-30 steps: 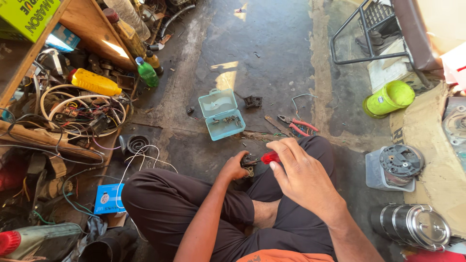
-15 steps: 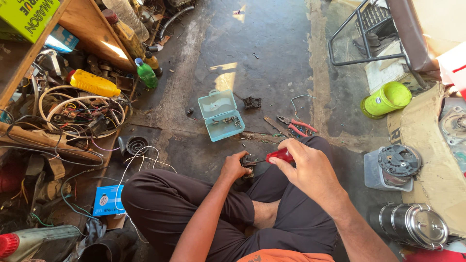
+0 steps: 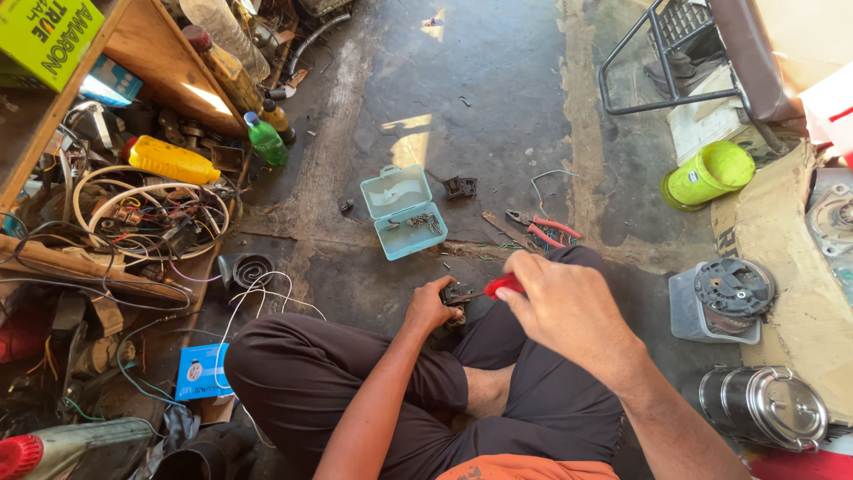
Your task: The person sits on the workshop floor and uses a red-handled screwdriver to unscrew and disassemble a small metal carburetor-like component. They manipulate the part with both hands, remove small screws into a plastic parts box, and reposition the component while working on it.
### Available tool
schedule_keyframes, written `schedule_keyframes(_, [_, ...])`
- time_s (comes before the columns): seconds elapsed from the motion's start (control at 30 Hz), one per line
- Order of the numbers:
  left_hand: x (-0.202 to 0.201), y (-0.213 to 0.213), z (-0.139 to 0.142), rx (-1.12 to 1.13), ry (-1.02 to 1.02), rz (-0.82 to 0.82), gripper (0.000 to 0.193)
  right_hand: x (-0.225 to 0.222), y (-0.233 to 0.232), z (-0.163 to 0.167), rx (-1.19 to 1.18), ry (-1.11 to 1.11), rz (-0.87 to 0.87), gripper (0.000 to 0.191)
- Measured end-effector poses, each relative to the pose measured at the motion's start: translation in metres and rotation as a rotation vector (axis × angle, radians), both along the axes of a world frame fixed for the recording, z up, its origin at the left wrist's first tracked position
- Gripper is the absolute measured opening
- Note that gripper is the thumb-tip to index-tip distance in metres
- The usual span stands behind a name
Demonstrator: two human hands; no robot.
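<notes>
- Fingers [image 3: 530,283] of the right hand [image 3: 569,311] are wrapped tight round the red handle of a screwdriver [image 3: 503,285], whose shaft points left at a small dark part [image 3: 457,294].
- Left hand [image 3: 430,307] has its fingers closed on that small dark part, holding it above the person's crossed legs; the part sits just left of the screwdriver's tip, between the two hands.
- One open teal box [image 3: 402,212] lies on the floor beyond the small dark part, with small metal bits in its lower half.
- One dark block [image 3: 459,187] rests on the floor just right of the teal box.
- One pair of red-handled pliers [image 3: 544,228] lies right of the teal box, near the right hand and close above it in the picture.
- One green bottle [image 3: 266,140] and one yellow bottle [image 3: 171,161] stand left of the teal box, beside a tangle of wires [image 3: 151,213] under a wooden shelf.
- One lime-green tub [image 3: 708,174] lies far right of the teal box, well apart from both hands.
- One steel container [image 3: 769,405] sits at the lower right, farthest from the teal box.
- Nothing stands between the hands and the part.
</notes>
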State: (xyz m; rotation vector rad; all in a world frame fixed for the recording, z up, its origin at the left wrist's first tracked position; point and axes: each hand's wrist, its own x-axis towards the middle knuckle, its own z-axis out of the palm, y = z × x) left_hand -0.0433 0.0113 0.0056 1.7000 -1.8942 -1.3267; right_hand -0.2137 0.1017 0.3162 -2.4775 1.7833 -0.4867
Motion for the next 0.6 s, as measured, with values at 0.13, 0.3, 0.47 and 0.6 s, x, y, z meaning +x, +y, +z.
schedule_keyframes(0.13, [-0.0005, 0.0003, -0.0005, 0.006, 0.013, 0.008, 0.074, -0.002, -0.0051, -0.0019, 0.081, 0.183, -0.102, 0.043])
schedule_keyframes(0.3, [-0.0009, -0.0002, -0.0016, -0.006, 0.013, 0.013, 0.075, 0.0012, -0.0069, 0.0006, 0.093, 0.304, -0.144, 0.05])
schedule_keyframes(0.47, [-0.0011, -0.0006, -0.0039, -0.011, 0.012, 0.008, 0.076, -0.0033, -0.0061, 0.0074, -0.06, -0.083, 0.193, 0.031])
schedule_keyframes(0.6, [-0.0012, -0.0005, -0.0065, -0.012, 0.014, 0.016, 0.076, -0.001, -0.011, 0.0049, 0.145, 0.08, 0.009, 0.032])
